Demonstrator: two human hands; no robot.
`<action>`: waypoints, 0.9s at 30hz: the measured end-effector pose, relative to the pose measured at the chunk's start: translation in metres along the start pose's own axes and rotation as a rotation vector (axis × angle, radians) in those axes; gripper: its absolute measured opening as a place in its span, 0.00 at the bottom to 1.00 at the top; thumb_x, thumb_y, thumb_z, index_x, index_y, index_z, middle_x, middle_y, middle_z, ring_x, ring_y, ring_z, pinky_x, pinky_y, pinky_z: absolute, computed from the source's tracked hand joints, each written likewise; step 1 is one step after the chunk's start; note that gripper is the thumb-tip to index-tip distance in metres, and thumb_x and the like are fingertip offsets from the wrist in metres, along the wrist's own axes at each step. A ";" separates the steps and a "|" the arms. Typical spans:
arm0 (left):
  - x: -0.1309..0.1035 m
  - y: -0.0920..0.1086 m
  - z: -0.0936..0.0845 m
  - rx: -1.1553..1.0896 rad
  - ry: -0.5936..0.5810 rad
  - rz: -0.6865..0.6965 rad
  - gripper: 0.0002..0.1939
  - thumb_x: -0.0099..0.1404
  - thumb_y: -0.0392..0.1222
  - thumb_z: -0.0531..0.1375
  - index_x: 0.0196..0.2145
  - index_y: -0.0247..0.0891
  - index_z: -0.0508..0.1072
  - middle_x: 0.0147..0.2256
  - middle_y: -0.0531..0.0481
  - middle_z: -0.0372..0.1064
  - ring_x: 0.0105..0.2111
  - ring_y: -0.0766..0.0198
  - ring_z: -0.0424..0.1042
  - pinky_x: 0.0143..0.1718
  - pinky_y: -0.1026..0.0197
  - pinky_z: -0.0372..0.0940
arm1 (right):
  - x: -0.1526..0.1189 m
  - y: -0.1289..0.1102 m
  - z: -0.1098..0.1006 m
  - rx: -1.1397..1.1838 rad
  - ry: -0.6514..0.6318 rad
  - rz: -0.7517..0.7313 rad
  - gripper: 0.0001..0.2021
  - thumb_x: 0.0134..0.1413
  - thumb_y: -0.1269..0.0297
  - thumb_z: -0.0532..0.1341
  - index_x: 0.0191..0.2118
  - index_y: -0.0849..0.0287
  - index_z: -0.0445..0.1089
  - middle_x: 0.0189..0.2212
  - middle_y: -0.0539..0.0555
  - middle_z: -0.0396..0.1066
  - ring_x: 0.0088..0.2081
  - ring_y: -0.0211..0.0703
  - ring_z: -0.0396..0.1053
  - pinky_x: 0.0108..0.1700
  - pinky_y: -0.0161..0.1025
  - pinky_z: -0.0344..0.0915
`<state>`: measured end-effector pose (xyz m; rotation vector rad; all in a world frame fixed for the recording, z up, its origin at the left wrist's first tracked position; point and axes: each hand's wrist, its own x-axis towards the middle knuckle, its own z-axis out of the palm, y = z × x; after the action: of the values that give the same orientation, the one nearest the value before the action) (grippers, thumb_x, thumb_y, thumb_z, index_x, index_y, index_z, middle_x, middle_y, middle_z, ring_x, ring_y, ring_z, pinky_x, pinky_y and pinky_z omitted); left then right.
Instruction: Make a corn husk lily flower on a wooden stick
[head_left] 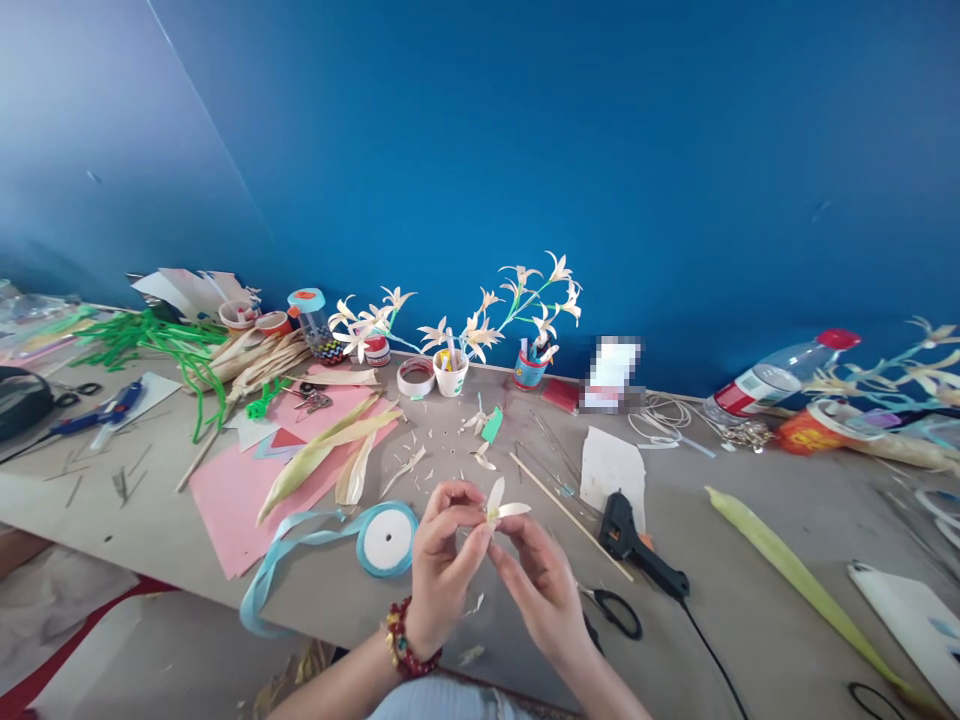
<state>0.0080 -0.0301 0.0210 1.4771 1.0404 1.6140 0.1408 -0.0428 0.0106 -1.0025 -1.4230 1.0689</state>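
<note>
Between my hands, above the near part of the table, is a small cream-white craft flower with pointed petals spread apart. My left hand, with a red beaded bracelet at the wrist, pinches it near the base. The fingers of my right hand are bent together at the flower's lower right side; its stem, if any, is hidden by the fingers. Just left of my left hand lies a roll of light blue ribbon, its loose end trailing left. Black-handled scissors lie beside my right wrist, partly covered.
A black glue gun with a cord lies on the right, near a thin wooden stick. Pink paper and corn husks are on the left. Finished flowers stand in a white cup. A plastic bottle leans at right.
</note>
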 end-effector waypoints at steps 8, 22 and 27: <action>0.001 0.006 -0.006 -0.135 -0.136 -0.081 0.08 0.66 0.36 0.59 0.29 0.38 0.75 0.42 0.43 0.70 0.46 0.55 0.68 0.47 0.54 0.62 | 0.020 -0.004 -0.027 -0.086 -0.007 -0.140 0.07 0.63 0.61 0.59 0.44 0.52 0.72 0.40 0.55 0.69 0.43 0.48 0.69 0.44 0.41 0.66; 0.016 0.009 -0.027 -0.645 -0.430 -0.591 0.10 0.55 0.45 0.70 0.25 0.37 0.77 0.42 0.43 0.71 0.39 0.57 0.72 0.42 0.55 0.68 | 0.047 -0.028 -0.047 -0.088 -0.330 -0.178 0.09 0.57 0.55 0.65 0.31 0.53 0.78 0.42 0.56 0.71 0.49 0.52 0.68 0.61 0.54 0.55; 0.042 0.003 -0.099 -0.591 0.045 -0.444 0.11 0.55 0.47 0.69 0.24 0.38 0.75 0.39 0.48 0.72 0.39 0.59 0.71 0.49 0.46 0.69 | 0.027 -0.020 -0.095 0.032 -0.032 -0.069 0.13 0.61 0.52 0.59 0.30 0.54 0.69 0.24 0.52 0.67 0.32 0.47 0.69 0.48 0.51 0.69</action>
<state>-0.0950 -0.0034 0.0392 0.7574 0.7504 1.4579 0.2316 -0.0132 0.0418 -0.9115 -1.4514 1.0581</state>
